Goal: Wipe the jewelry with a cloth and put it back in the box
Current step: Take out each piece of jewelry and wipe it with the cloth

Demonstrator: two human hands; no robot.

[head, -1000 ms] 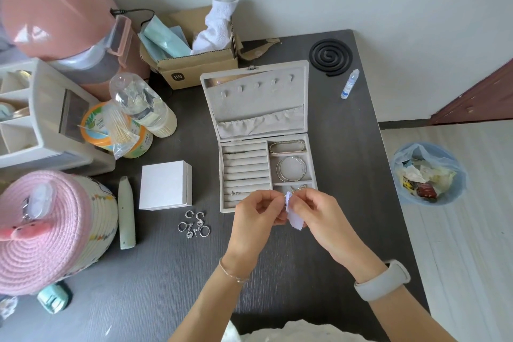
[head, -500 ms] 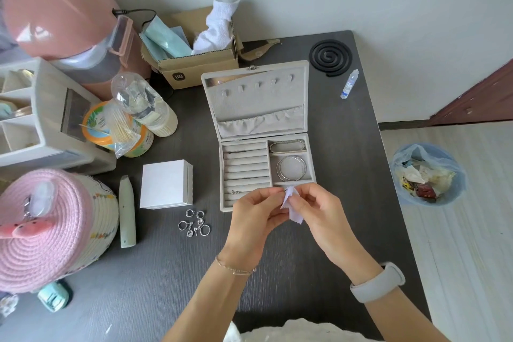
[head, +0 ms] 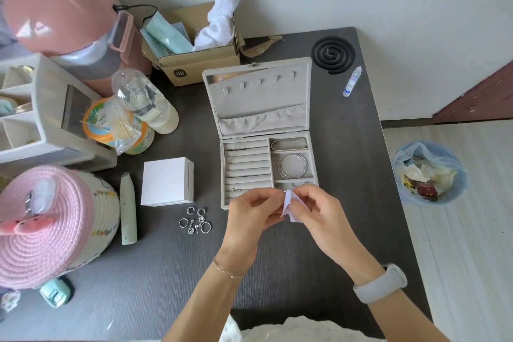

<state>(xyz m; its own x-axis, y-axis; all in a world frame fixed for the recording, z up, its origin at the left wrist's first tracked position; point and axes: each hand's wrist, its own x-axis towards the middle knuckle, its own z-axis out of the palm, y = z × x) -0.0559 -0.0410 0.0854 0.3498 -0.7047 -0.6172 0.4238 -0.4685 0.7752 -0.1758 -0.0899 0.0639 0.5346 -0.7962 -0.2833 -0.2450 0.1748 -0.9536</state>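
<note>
An open grey jewelry box (head: 312,175) lies on the dark table (head: 166,272), lid leaning back. Bangles (head: 293,166) and a bracelet (head: 288,144) sit in its right compartments. My right hand (head: 319,211) pinches a small pale lilac cloth (head: 288,207) just over the box's front edge. My left hand (head: 251,212) pinches a small silver piece against that cloth; the piece is mostly hidden by fingers and cloth. Several silver rings and small pieces (head: 195,221) lie loose on the table left of my hands.
A white square box (head: 166,181) and a pale green stick (head: 128,212) lie left of the rings. A pink woven basket (head: 47,225), bottles, an organizer and a cardboard box (head: 194,61) crowd the left and back. A black coil (head: 333,53) and dropper bottle (head: 352,82) sit back right. A bin (head: 430,173) stands on the floor.
Both hands have shifted slightly away from me, toward the box's front edge, still working the cloth around the small piece. Nothing else has moved.
</note>
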